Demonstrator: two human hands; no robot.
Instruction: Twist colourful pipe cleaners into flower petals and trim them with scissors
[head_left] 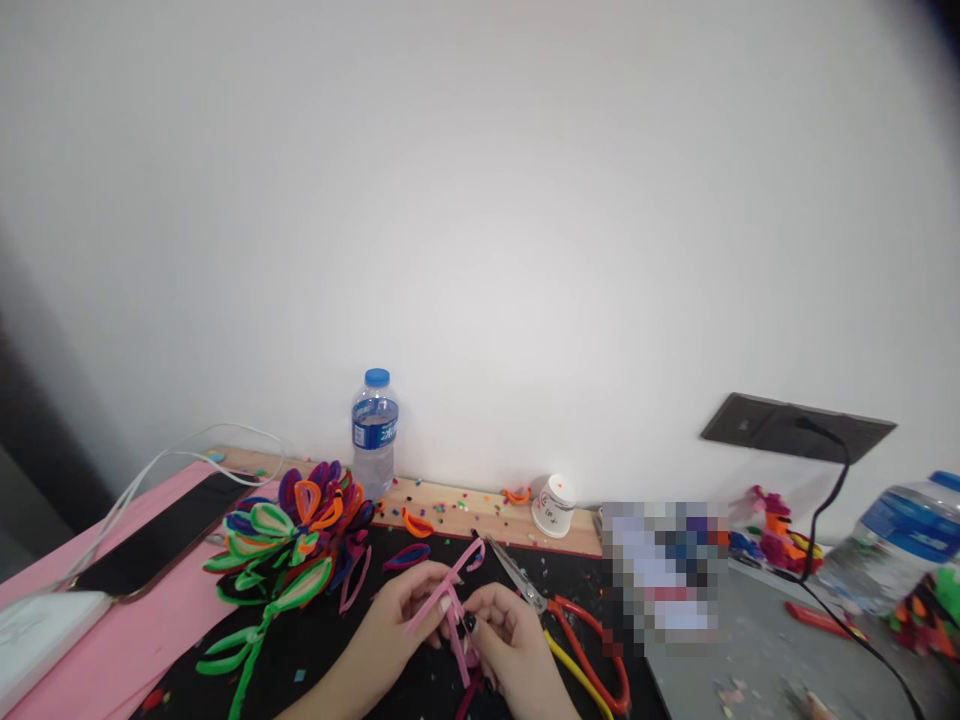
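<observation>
Pink pipe cleaners (pixel 436 603) cross each other between my two hands near the front of the black work surface. My left hand (pixel 397 630) pinches one strip between thumb and fingers; its upper end curls into a hook. Fingers bent, my right hand (pixel 511 640) grips the pink pieces close beside the left fingertips. The exact join is hidden behind the fingers. Scissors with red handles (pixel 592 640) lie just right of my right hand, their blades pointing away toward the wall. A yellow handle (pixel 577 672) rests alongside them.
A colourful pipe-cleaner flower (pixel 300 530) lies left. Behind it stand a water bottle (pixel 375 435) and, farther right, an upturned paper cup (pixel 553 505). Small scraps litter the wooden strip (pixel 469 510). A phone (pixel 165 535) sits at left; a black cable (pixel 832 490) hangs at right.
</observation>
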